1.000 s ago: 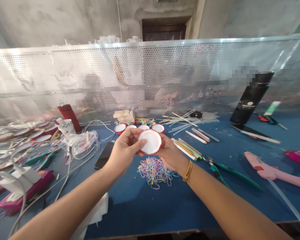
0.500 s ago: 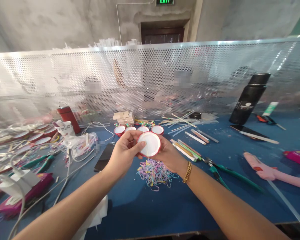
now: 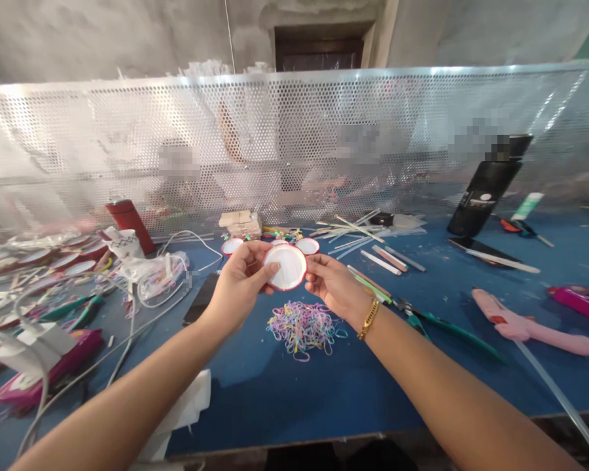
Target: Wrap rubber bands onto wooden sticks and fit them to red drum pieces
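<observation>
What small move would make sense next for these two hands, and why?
Probably a slight turn of the red-rimmed white piece, using the left hand as the anchor: that hand pinches one edge, thumb over the white face, while the right hand sits at the opposite edge, seemingly well placed to guide the rim.

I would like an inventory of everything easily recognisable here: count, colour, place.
Round dish: one, white with red rim, centre
Similar dishes: several, white, behind it and left
Loops: one pile, multicoloured, nearer side
Sticks: many, mixed colours, centre right
Green-handled tools: two or more, both sides
Glue gun: one, pink, right
Bottle: one, red, back left
Flask: one, black, back right
Cables: several, white, left
Screen: one, silver, back
Table: one, blue, underneath
Bracelet: one, gold, right of loops
Left hand: one, holding round dish
Right hand: one, at round dish's rim
</observation>
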A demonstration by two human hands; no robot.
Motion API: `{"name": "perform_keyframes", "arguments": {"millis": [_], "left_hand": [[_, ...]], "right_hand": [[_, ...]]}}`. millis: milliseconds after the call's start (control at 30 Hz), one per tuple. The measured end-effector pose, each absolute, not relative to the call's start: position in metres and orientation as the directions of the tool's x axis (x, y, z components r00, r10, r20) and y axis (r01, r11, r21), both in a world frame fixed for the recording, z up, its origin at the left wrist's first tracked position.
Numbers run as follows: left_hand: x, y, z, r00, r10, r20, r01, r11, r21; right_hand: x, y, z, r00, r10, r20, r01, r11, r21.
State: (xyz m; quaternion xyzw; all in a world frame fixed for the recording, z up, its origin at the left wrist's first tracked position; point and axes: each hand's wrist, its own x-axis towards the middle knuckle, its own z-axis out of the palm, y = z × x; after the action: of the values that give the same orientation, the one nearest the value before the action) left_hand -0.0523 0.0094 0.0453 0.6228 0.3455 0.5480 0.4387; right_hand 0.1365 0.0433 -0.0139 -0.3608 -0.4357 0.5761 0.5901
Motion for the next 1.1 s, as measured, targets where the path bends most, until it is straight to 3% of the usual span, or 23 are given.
{"name": "perform_keyframes", "arguments": {"millis": [233, 600, 1100], "left_hand": [[-0.055, 0.018, 0.040, 0.147, 0.924, 0.352, -0.031, -0.351, 0.936], [-0.054, 0.017, 0.042, 0.177, 0.910, 0.375, 0.021, -0.384, 0.923], [-0.059, 0.023, 0.037, 0.213, 0.879, 0.427, 0.065, -0.448, 0.891]], "right_hand": [[0.139, 0.037, -0.010, -0.055, 0.992, 0.109, -0.245, 0.093, -0.965], [0.139, 0.033, -0.018, -0.264, 0.932, 0.249, 0.162, 0.297, -0.941], [0.127, 0.032, -0.020, -0.366, 0.909, 0.201, 0.232, 0.298, -0.926]]}}
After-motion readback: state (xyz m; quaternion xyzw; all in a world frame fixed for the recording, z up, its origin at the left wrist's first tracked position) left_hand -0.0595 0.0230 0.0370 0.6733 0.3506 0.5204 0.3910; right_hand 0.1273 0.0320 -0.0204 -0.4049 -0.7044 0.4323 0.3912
